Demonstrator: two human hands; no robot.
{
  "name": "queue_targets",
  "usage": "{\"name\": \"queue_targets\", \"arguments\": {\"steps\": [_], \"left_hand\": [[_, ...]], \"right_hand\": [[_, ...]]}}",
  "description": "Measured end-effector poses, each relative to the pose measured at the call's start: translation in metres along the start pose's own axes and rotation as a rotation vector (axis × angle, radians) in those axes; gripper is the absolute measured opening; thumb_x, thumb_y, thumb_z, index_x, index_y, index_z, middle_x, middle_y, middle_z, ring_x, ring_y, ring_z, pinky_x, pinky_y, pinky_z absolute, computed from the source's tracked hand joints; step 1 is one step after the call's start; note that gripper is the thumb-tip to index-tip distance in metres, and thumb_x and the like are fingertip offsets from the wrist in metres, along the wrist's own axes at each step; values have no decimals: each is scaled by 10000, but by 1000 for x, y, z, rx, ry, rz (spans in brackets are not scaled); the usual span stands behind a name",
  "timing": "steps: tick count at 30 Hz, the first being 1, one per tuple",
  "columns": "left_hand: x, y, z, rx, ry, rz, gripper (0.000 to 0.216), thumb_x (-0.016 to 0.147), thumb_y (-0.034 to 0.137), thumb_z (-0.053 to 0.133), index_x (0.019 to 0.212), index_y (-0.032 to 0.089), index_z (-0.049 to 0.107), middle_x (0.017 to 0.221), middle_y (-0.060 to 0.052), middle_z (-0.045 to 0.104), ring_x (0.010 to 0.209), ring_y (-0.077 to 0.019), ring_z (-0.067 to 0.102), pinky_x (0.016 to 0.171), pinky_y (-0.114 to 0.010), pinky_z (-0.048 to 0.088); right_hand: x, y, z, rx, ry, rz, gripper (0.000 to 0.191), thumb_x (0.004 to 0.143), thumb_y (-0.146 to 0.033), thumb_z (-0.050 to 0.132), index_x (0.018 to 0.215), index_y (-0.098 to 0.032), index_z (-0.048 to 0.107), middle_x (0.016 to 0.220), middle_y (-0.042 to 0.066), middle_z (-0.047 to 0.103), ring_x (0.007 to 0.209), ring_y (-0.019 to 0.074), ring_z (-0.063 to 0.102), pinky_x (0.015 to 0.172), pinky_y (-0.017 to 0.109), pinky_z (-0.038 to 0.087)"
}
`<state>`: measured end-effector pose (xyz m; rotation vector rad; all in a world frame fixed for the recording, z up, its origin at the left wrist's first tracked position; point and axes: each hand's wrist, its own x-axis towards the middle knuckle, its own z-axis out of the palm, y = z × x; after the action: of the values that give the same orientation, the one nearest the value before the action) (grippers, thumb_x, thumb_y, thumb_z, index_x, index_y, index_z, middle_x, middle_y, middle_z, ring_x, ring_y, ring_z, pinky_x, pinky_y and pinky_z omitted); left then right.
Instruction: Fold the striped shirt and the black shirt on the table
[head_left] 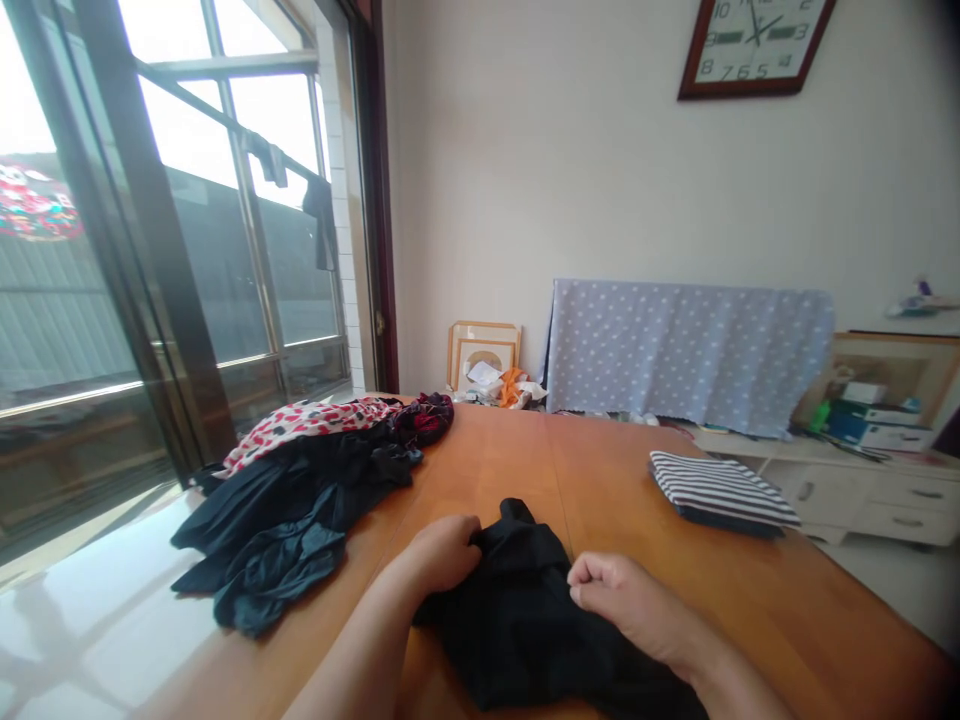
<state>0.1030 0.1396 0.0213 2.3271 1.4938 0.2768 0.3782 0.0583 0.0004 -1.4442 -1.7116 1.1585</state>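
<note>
A black garment (525, 610) lies crumpled on the wooden table (637, 560) right in front of me. My left hand (442, 552) is closed on its upper left edge, fingers curled into the cloth. My right hand (622, 595) rests on the garment's right side in a loose fist, pinching the fabric. A small flap of the cloth sticks up between the two hands.
A heap of dark clothes (292, 510) with a red-and-white spotted piece (300, 422) lies at the table's left. A folded striped garment (720, 488) sits at the right. Beyond are a dotted cloth cover (682, 350), a low cabinet (847, 490), a window at left and a wall clock (754, 40).
</note>
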Motion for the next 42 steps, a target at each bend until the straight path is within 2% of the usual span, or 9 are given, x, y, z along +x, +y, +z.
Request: {"name": "queue_targets", "arguments": {"steps": [7,13,16,19,21,24,28,33,42], "left_hand": [[6,10,12,-316,143,101,259,744,144,501,946,202,653,894,-40,703,813,-177,612,671,-248,415],[6,31,26,-906,-18,298,357,851,294,577,1190,187,611,1066,-61,690,927,-187,619,839,-298,470],[6,30,30,-905,54,276,520,845,452,642,1298,205,575,1261,-102,636,1147,-237,577,982,-338,429],[9,23,29,-751,187,155,597,861,565,582,1325,189,556,1196,-122,665,1065,-241,617,914,-339,454],[9,18,23,-541,280,51,579,859,625,536,1237,194,615,1029,-100,705,912,-235,642,802,-327,462],[5,14,12,-324,301,-39,577,823,705,511,1076,218,690,868,-69,709,781,-228,636,687,-300,426],[-5,18,9,-360,101,57,635,728,742,600,1070,221,723,932,-77,734,783,-238,654,642,-276,419],[-9,30,20,-547,-18,223,714,673,637,726,1235,199,672,1030,-78,736,918,-274,659,723,-284,459],[-4,40,26,-1034,-249,210,340,769,378,703,1032,164,688,907,-26,684,785,-162,599,719,-261,463]], "right_hand": [[-16,-30,31,132,-381,73,214,834,-343,596,963,-183,654,593,-56,552,458,56,403,428,163,245],[-27,-36,30,403,-502,-4,492,862,-438,637,1296,-209,606,998,91,731,729,137,677,626,212,443],[-24,-34,12,602,-342,-23,565,852,-519,635,1318,-205,578,1030,115,716,708,161,681,554,221,435],[-11,-19,-9,663,58,8,531,851,-528,633,1279,-217,596,990,89,713,666,134,642,536,216,421],[2,-2,-18,520,313,81,518,809,-526,675,1215,-208,632,1007,92,717,703,155,648,541,227,430],[19,23,-14,254,474,101,468,747,-478,725,1102,-174,684,1091,113,711,921,235,669,721,300,508],[23,23,11,151,248,28,440,750,-465,708,1081,-175,702,966,77,741,958,272,668,823,354,514],[2,-23,30,374,-50,29,460,751,-464,722,1106,-174,685,909,43,735,884,253,676,806,351,529],[-8,-28,19,684,-173,106,397,792,-458,703,1084,-194,646,685,-17,626,502,92,530,488,189,409]]}}
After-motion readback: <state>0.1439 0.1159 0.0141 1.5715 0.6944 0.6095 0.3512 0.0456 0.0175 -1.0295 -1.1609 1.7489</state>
